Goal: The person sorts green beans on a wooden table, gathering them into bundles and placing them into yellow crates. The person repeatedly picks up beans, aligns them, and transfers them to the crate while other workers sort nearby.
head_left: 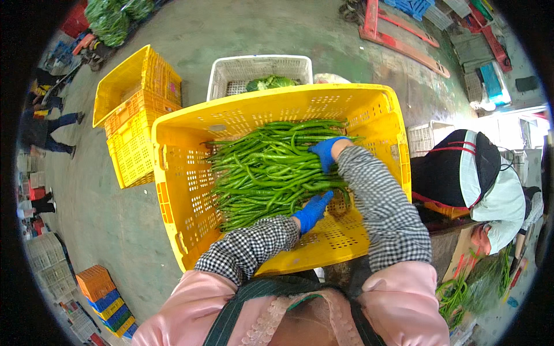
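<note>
A large yellow perforated plastic crate (277,97) stands before me, holding a thick layer of long green chili peppers (268,168). Both my hands wear blue gloves and reach inside it. My right hand (327,152) rests on the peppers' right end, its fingertips bent down among them, so its grasp is unclear. Nearer to me, my left hand (312,212) lies at the lower right edge of the peppers, fingers pointing right and touching or close to the stems; whether it holds any cannot be told. Checked sleeve covers hide both forearms.
Beyond the crate stands a white crate (262,60) with leafy greens (272,82). Stacked yellow crates (134,125) are at left, a red pallet jack (398,45) at upper right. A co-worker (497,190) bends over at right, near more green vegetables (453,298). Other people stand far left.
</note>
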The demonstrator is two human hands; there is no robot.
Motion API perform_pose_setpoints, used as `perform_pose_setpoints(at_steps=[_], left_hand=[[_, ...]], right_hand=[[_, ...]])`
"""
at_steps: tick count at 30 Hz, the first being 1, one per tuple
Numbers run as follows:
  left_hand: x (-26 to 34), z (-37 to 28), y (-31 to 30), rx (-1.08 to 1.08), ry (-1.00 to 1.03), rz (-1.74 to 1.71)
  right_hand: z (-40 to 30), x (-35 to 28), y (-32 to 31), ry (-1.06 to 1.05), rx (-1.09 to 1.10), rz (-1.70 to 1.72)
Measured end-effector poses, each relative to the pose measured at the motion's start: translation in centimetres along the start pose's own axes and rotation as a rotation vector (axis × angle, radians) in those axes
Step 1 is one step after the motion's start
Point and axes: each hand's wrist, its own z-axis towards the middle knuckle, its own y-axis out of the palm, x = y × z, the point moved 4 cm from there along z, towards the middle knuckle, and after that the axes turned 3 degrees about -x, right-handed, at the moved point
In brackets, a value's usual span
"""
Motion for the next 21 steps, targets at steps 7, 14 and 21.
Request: perform_pose_setpoints(at_steps=[7, 14, 21], left_hand=[[2.6, -1.0, -0.5, -0.237, -0.007, 0.496], [15.1, -9.3, 1.5, -0.1, 0.78, 1.299], [17.8, -3.0, -3.0, 0.11, 0.441, 1.914]], right_hand=[[2.5, 0.9, 3.9, 0.047, 0.315, -0.045], [-11.9, 3.2, 1.1, -0.011, 0.942, 0.515], [-22.4, 3.6, 8.1, 0.012, 1.306, 1.057]])
